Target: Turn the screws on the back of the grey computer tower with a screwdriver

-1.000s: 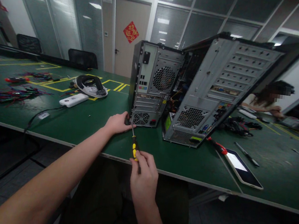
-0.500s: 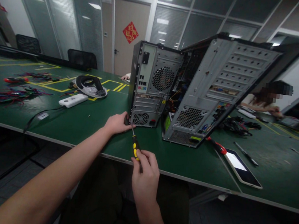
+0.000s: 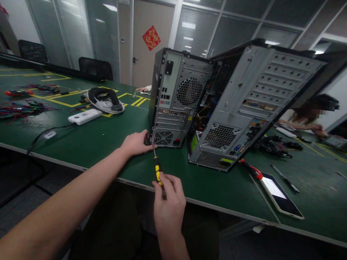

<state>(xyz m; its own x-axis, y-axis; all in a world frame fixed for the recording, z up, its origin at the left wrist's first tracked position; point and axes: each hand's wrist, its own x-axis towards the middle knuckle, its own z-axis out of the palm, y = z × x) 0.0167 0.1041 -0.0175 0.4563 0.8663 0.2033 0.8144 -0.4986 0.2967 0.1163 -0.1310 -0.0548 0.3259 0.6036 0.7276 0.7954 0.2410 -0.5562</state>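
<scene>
A computer tower point(image 3: 173, 100) stands upright with its back panel toward me. My left hand point(image 3: 136, 143) is closed around its lower left corner, the thumb lying along the bottom edge; the other fingers are partly hidden. Between thumb and fingers of my right hand point(image 3: 169, 197) is a screwdriver point(image 3: 157, 169) with a yellow and black handle. Its shaft points up and away from me, and the tip is at the tower's lower left corner, close to my left thumb. Whether it sits in a screw I cannot tell.
A larger, opened computer case point(image 3: 226, 115) stands just right. Farther right lie a red-handled tool point(image 3: 251, 169), a phone point(image 3: 281, 195) and a pen point(image 3: 285, 178). Left are a white power strip point(image 3: 85, 116) and wire bundles point(image 3: 13, 109). A person point(image 3: 311, 114) sits at right; another person's hand point(image 3: 143, 89) shows behind the tower.
My hands and the screwdriver have hardly moved, with only a slight shift of the right hand. The other person's hand behind the tower has slid left, farther into view.
</scene>
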